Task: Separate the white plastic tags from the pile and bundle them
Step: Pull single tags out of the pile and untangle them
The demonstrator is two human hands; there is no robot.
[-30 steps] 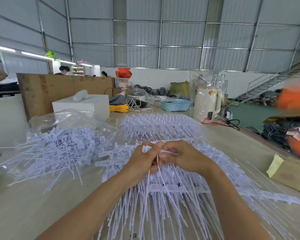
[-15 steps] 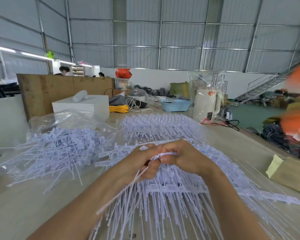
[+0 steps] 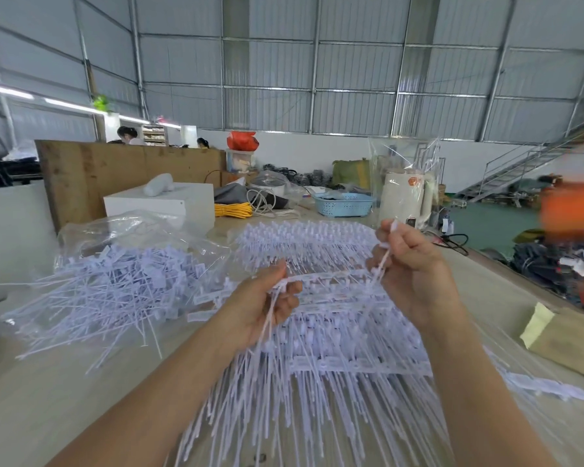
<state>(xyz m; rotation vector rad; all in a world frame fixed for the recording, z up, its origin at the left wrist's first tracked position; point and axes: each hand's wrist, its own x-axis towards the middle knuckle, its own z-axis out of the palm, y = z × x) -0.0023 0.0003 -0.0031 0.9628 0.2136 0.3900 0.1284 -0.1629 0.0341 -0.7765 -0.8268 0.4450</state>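
Observation:
A big pile of white plastic tags (image 3: 317, 358) still joined in strips lies fanned out on the table in front of me. My left hand (image 3: 267, 308) grips a small bunch of loose tags (image 3: 267, 332) whose stems hang down. My right hand (image 3: 408, 267), raised a little higher to the right, pinches a thin white strip (image 3: 383, 257) that runs down from its fingers toward the pile. A second heap of separated tags (image 3: 115, 288) lies to the left, spilling out of a clear plastic bag (image 3: 129, 230).
A white box (image 3: 182, 203) stands behind the bag. Further back are yellow cable (image 3: 231, 209), a blue basket (image 3: 344, 203) and a white kettle (image 3: 407, 197). A cardboard piece (image 3: 567, 342) lies at the right table edge. People work far off behind a wooden board (image 3: 115, 176).
My hands were together over the pile; they have pulled apart. The right hand rose and moved right with the strip, and the left hand kept the loose tags.

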